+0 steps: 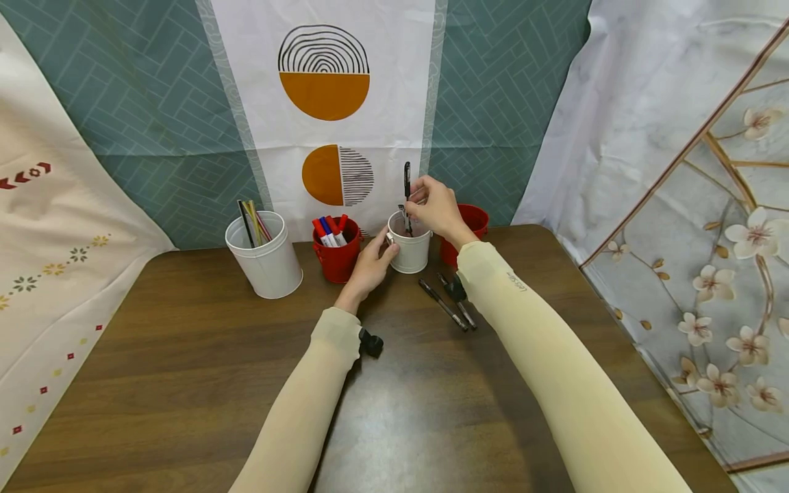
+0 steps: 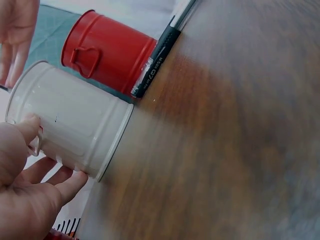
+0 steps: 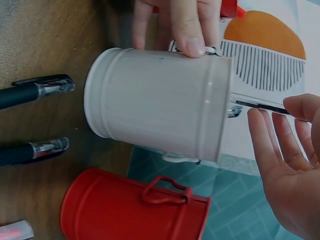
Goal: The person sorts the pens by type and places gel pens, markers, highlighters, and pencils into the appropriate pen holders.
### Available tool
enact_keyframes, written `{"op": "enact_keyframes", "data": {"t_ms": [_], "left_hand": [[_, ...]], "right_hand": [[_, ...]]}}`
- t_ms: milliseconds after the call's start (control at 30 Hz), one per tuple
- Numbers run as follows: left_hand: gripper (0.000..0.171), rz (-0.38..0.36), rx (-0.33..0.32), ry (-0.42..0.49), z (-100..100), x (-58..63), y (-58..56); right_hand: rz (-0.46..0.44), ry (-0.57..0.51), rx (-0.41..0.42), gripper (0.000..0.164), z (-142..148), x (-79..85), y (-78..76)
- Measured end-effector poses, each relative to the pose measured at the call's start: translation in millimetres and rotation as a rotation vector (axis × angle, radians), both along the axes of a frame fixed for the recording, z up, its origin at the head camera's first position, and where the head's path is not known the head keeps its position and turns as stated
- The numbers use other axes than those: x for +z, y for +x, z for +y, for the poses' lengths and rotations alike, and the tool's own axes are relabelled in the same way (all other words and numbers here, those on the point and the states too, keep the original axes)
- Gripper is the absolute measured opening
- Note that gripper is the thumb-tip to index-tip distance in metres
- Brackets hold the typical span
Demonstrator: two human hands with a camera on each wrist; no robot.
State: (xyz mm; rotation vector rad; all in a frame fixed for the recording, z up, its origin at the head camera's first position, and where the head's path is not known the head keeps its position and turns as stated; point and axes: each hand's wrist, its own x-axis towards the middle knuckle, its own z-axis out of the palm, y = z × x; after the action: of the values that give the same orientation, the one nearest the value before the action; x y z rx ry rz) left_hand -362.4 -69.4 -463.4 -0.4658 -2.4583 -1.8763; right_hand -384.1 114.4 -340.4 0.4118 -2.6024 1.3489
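A small white bucket stands near the back edge of the table. My left hand holds its left side, thumb on the small handle and fingers against the wall, as the left wrist view shows. Above the rim my right hand pinches a black-capped pen; the pen's clear lower part reaches into the bucket. Beside it, another pen's dark clip end pokes out of the bucket in the right wrist view. On the table in front lie two black pens, one on the left and one partly behind the right wrist's camera.
Left of the white bucket is a red bucket with red and blue markers. A larger white bucket farther left holds thin sticks. Another red bucket stands behind my right wrist. Patterned cloths hang around the table.
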Motion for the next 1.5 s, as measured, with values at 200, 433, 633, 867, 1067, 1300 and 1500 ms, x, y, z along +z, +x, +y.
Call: {"op": "enact_keyframes", "data": {"t_ms": [200, 433, 633, 867, 1067, 1300, 1500], "left_hand": [[0.064, 0.0, -0.003, 0.004, 0, -0.6, 0.0], [0.064, 0.004, 0.005, -0.007, 0, -1.3, -0.9], [0.064, 0.019, 0.004, -0.009, 1, -0.5, -2.1], [0.064, 0.014, 0.008, -0.01, 0, -1.4, -2.4], [0.064, 0.008, 0.008, -0.003, 0, -1.9, -2.1], [0.064, -0.003, 0.011, -0.008, 0, -1.5, -3.1], [0.065, -0.015, 0.009, -0.014, 0, -2.3, -3.4]], "right_hand": [[-0.022, 0.016, 0.005, 0.023, -3, -8.5, -0.6], [-0.07, 0.038, 0.028, 0.024, -6, -14.7, 0.5], [-0.048, 0.054, 0.029, 0.026, 1, -9.9, 0.7], [0.037, 0.121, 0.065, 0.027, 13, 14.8, 10.7], [0.127, 0.192, 0.096, 0.027, 29, 40.5, 28.5], [0.126, 0.289, 0.11, 0.027, 46, 51.1, 55.2], [0.116, 0.327, 0.117, 0.029, 55, 30.7, 75.9]]}}
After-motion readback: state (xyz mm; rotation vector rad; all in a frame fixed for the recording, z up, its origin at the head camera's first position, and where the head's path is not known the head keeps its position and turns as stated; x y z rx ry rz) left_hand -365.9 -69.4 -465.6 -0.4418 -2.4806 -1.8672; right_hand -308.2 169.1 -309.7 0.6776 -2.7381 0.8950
